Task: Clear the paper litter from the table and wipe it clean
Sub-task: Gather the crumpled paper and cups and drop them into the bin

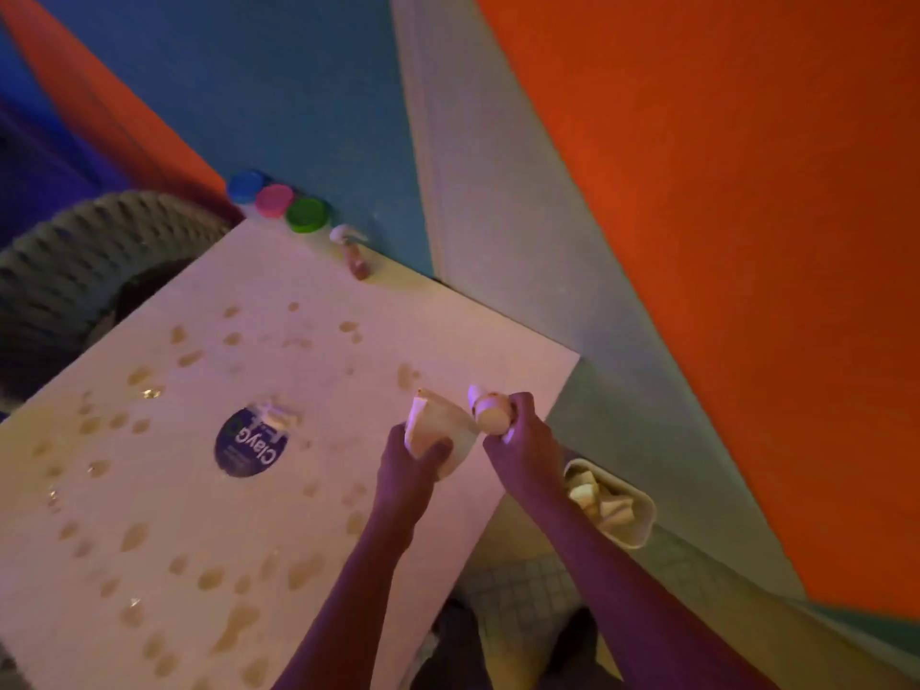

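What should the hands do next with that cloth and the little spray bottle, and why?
Probably set the spray bottle down and start wiping. The left hand already grips the folded cloth, the right hand holds the bottle beside it, and the table is dotted with wet drops, so liquid seems already applied.

a dark blue oval label, lying left of centre on the white table, carries the one readable word in view: "clay", in large white letters followed by a "g", printed upside down to the camera. smaller white lines beneath it on the label are too blurred to read. the spray bottle right of centre, the second bottle near the table's far edge and the three coloured lids in the upper left of the frame show no legible lettering.
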Tool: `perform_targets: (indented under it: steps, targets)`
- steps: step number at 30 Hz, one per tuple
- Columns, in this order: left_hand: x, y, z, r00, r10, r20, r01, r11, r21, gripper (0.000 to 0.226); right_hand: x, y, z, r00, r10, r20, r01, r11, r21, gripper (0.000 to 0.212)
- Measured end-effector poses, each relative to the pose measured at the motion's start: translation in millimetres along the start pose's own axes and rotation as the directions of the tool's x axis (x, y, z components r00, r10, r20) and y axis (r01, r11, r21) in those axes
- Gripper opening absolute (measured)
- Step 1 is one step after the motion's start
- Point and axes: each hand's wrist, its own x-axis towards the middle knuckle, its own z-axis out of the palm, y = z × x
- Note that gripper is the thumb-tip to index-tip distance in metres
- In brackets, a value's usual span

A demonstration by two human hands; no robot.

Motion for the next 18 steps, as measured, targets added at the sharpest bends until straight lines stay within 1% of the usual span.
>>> perform_targets:
  steps: [2,5,7,11,13,15,16,18]
  targets:
    - [-14,3,32,0.999,0.001,0.042,-0.003,0.999,0.032,0.058,-5,28,-25,0.999,0.021,-0.047,-0.021,1.0,0.005,0.036]
    - [-35,-2,80,0.995,0.002,0.095,-0.011,0.995,0.096,0.062,-17,76,-61,0.993,0.058,-0.101,-0.055,0.998,0.031,0.032]
    - [-46,-10,112,0.992,0.01,0.126,-0.034,0.981,0.19,0.06,-28,106,-81,0.987,0.095,-0.133,-0.091,0.995,0.042,0.03]
    - [-70,-21,163,0.975,-0.005,0.22,-0.053,0.965,0.255,0.055,-47,152,-118,0.97,0.188,-0.157,-0.182,0.982,0.05,0.033]
    - [-76,-31,195,0.961,-0.035,0.275,-0.048,0.955,0.292,0.066,-56,181,-140,0.958,0.239,-0.161,-0.231,0.971,0.063,0.034]
    - [-81,-40,219,0.954,-0.053,0.295,-0.046,0.947,0.318,0.079,-65,203,-153,0.948,0.28,-0.15,-0.275,0.96,0.052,0.032]
    - [-87,-40,231,0.951,-0.058,0.303,-0.051,0.939,0.34,0.082,-69,214,-158,0.942,0.297,-0.157,-0.292,0.955,0.053,0.032]
    - [-95,-45,252,0.944,-0.089,0.318,-0.045,0.919,0.391,0.076,-74,236,-162,0.929,0.325,-0.175,-0.319,0.946,0.058,0.034]
